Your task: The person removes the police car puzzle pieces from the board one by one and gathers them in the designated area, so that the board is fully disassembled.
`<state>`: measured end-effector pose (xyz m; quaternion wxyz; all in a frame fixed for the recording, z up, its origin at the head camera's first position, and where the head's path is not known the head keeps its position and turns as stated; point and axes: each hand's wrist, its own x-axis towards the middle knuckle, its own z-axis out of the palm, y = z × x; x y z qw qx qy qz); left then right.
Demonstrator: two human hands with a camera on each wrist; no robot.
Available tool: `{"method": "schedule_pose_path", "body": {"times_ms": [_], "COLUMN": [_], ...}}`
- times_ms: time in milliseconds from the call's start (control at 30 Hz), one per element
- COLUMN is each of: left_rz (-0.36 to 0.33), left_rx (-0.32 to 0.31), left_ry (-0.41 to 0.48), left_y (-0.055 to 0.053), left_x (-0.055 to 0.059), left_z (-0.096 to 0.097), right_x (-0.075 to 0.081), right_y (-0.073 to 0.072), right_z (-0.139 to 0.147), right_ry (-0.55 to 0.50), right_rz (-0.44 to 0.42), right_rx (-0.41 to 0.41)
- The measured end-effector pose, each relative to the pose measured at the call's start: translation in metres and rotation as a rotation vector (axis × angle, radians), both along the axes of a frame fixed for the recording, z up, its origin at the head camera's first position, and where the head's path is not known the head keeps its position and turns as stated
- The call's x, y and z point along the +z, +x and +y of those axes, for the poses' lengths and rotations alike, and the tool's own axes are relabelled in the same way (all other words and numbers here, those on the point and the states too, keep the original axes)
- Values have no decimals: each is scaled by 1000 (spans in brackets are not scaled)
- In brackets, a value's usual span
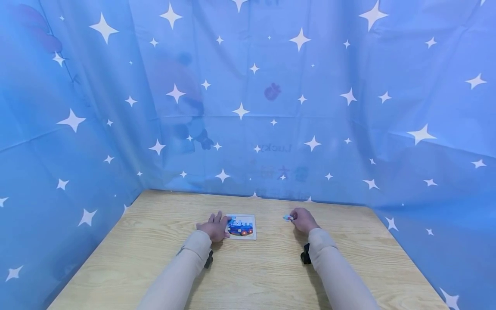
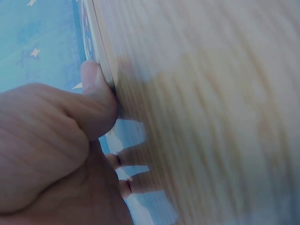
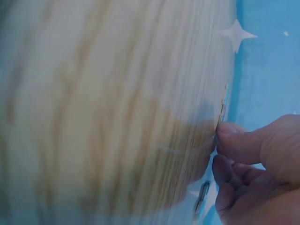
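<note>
A small square jigsaw puzzle board (image 1: 242,227) with a pale frame and a blue train picture lies on the table. The left hand (image 1: 215,227) rests at the board's left side, fingers spread, with the index finger touching its upper left. In the left wrist view, the thumb (image 2: 96,93) lies against the board's edge. To the right of the board, the right hand (image 1: 305,220) pinches a small colourful puzzle piece (image 1: 288,218) at table level. From the right wrist, that piece shows edge-on beyond the thumb (image 3: 236,140). Another thin piece (image 3: 201,199) lies near the curled fingers.
The wooden table (image 1: 255,275) has its far edge against a blue curtain (image 1: 248,129) with white stars. More curtain hangs at the left and right sides. Dark wrist devices (image 1: 305,254) sit under both sleeves, close to the tabletop.
</note>
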<state>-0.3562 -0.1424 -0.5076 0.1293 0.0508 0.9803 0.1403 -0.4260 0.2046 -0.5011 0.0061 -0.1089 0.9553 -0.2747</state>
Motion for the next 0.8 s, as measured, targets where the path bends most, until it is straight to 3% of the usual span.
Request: {"method": "schedule_pose_path", "body": {"times_ms": [267, 500, 800], "left_rz": [-19, -13, 10], "left_rx": [6, -1, 3], "left_ry": [-3, -1, -3], "left_y": [9, 8, -10], "left_x": [11, 11, -13], "left_z": [3, 3, -2], "right_x": [4, 7, 8], "right_y": [2, 4, 2], "right_z": [3, 6, 9], "right_ry": [7, -10, -40], "right_rz": [19, 7, 0], "right_rx": [24, 25, 6]}}
